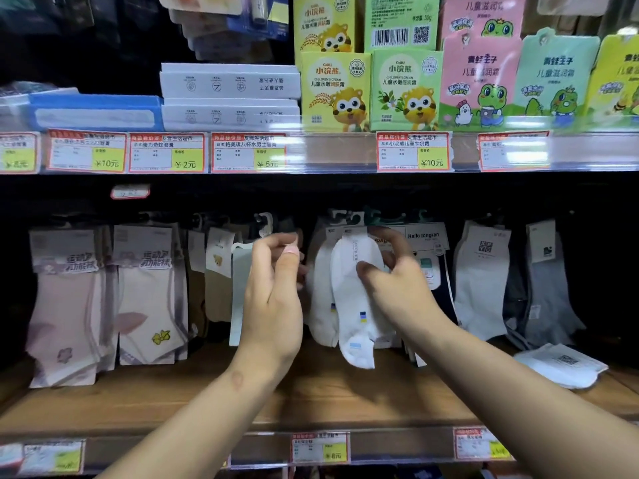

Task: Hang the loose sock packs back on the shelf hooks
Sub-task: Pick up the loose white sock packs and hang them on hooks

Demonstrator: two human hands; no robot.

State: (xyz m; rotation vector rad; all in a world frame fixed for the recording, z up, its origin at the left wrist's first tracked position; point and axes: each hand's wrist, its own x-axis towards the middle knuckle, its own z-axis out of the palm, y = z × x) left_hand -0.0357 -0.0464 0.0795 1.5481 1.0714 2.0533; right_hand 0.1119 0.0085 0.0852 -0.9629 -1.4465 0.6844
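Head-cam view of a shop shelf w/ socks hanging in a row under a shelf of kids' cream boxes (pixel 370 91).

My right hand (pixel 397 274) has its grip closed on a white sock pack (pixel 356 305), thumb on the front and fingers behind near the card header. I hold it high so the hanger end sits level w/ the hooks (pixel 345 216) at the dark back of the bay. The hooks are hard to see, so I can't tell if the pack is threaded on yet.

My left hand (pixel 276 281) is raised just beside it, fingers curled narrow. I can't tell whether it pinches anything; prob. it steadies neighbouring packs to clear a gap.

Another loose sock pack (pixel 560 369) lies flat on the wooden shelf board (pixel 207 399) at right, not yet hung.
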